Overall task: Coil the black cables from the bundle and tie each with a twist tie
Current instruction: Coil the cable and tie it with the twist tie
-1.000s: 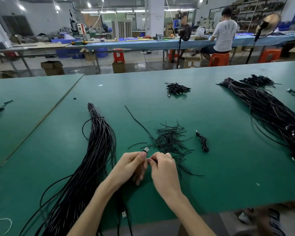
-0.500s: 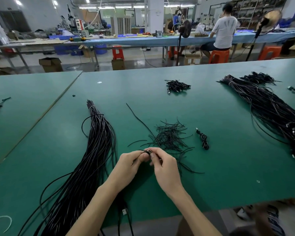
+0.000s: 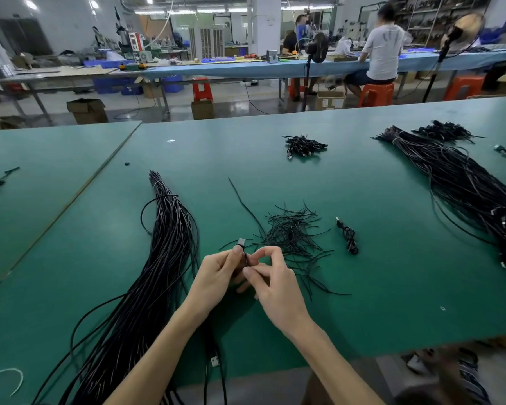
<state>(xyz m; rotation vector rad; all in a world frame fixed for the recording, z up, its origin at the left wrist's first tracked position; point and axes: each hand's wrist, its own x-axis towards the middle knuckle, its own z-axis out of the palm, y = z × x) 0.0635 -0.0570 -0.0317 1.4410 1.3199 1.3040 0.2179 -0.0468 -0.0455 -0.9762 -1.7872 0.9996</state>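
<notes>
A long bundle of black cables (image 3: 158,258) lies on the green table (image 3: 392,287), running from the near left edge up to a tied tip. My left hand (image 3: 216,276) pinches one black cable just below its silver plug (image 3: 241,242), which sticks up above my thumb. My right hand (image 3: 270,280) sits close against it, with thumb and forefinger pinching the same cable beside the left fingers. A loose heap of black twist ties (image 3: 292,232) lies just beyond my hands. One coiled, tied cable (image 3: 348,236) rests to the right of the heap.
A second large cable bundle (image 3: 465,185) stretches along the right side. A small pile of coiled cables (image 3: 303,146) sits farther back, another pile (image 3: 444,131) at the far right. A table seam (image 3: 70,200) runs diagonally on the left. A person sits at a far bench.
My hands stayed together over the same spot. The silver plug dipped between my fingers half a second ago and now stands above my left thumb again; my right fingers have shifted on the cable.
</notes>
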